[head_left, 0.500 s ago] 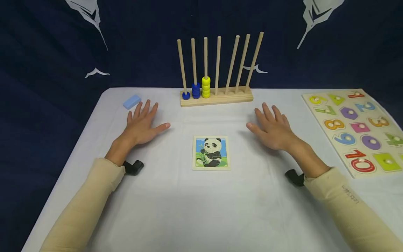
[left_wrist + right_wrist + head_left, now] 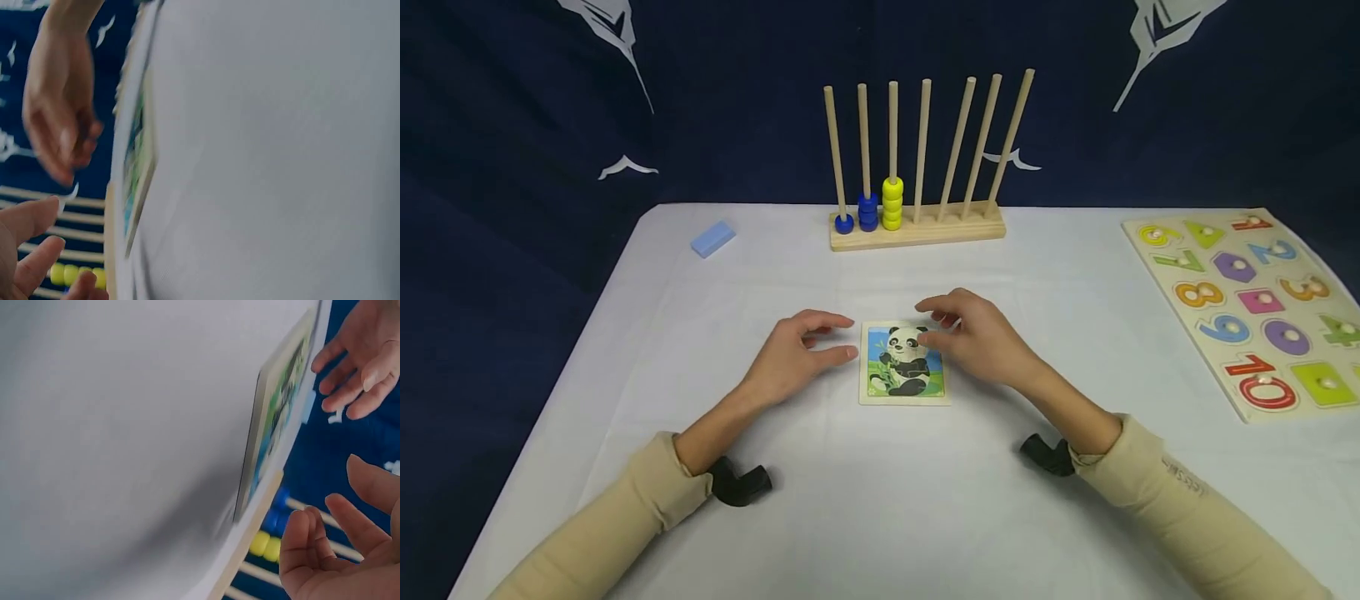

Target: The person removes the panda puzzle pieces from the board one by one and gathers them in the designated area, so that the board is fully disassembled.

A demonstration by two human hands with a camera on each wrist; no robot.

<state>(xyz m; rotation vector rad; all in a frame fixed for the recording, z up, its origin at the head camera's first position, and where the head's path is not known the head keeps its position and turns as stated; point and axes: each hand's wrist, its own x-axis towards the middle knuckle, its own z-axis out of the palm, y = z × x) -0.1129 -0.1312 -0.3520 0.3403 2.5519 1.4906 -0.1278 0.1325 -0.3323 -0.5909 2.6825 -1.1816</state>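
A square panda puzzle (image 2: 906,379) in a pale wooden frame lies flat at the middle of the white table. My left hand (image 2: 793,354) is just off its left side, thumb and fingers spread apart with nothing between them. Over the puzzle's upper right corner hovers my right hand (image 2: 973,337), thumb overlapping the panda's head in the head view, fingers loosely bent. In the right wrist view the puzzle (image 2: 275,425) shows edge-on, and the right hand's fingers (image 2: 356,531) hold nothing. The left wrist view shows the left hand's fingers (image 2: 37,262) apart from the puzzle (image 2: 140,162).
A wooden peg counting rack (image 2: 917,237) with blue and yellow beads stands at the back edge. To its left lies a light blue block (image 2: 713,239). A number and shape puzzle board (image 2: 1210,275) lies on the right. Behind the table hangs a dark blue cloth (image 2: 737,100).
Both hands have moved inward and toward the body, from flat and wide apart on either side to close around the panda puzzle. Their fingers are now more bent. The puzzle has stayed put.
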